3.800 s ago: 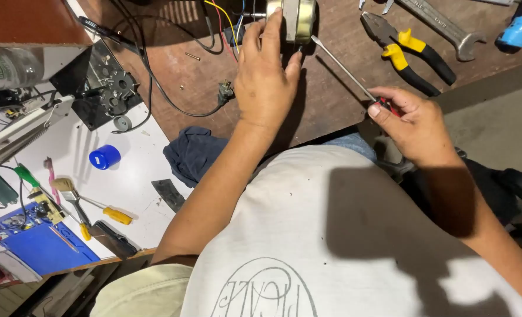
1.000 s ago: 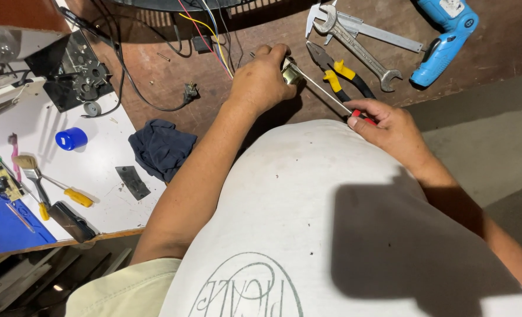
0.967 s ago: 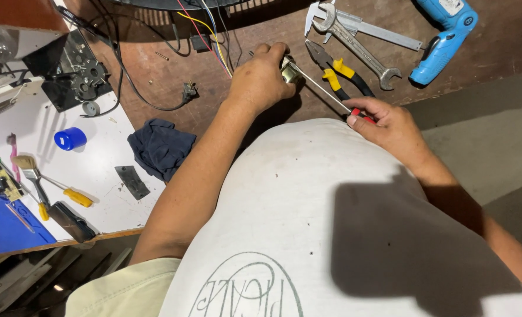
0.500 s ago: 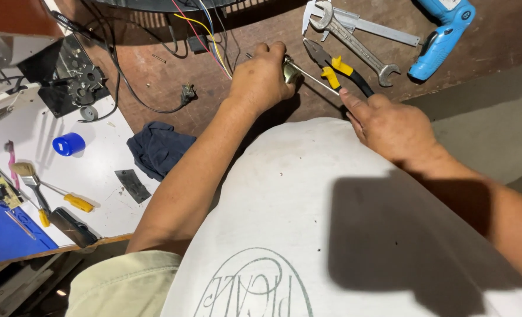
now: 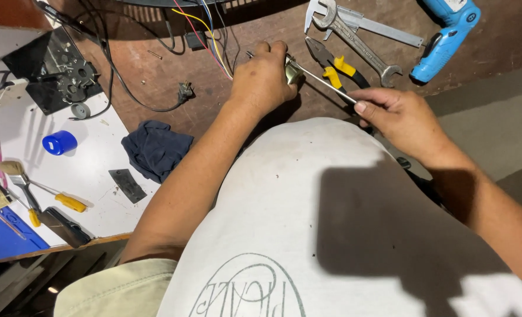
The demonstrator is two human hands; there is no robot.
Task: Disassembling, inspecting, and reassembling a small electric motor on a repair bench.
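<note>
My left hand (image 5: 265, 79) is closed over a small brass-coloured metal part (image 5: 293, 73) with coloured wires (image 5: 205, 32) running off it, pressed to the brown bench. My right hand (image 5: 399, 120) grips the handle end of a screwdriver; its thin shaft (image 5: 322, 81) runs up-left with the tip at the metal part. The handle is hidden inside my fingers. Pliers with yellow grips (image 5: 334, 61) lie just beyond the shaft.
A spanner (image 5: 355, 35) and a blue cordless driver (image 5: 446, 35) lie at the back right. A dark cloth (image 5: 155, 149), blue cap (image 5: 59, 142), black motor part (image 5: 58, 73), brush and yellow-handled screwdrivers (image 5: 67, 201) sit on the white board at the left.
My view has shifted slightly. My right hand slid a little right and lower on the screwdriver; my left hand stays on the metal part.
</note>
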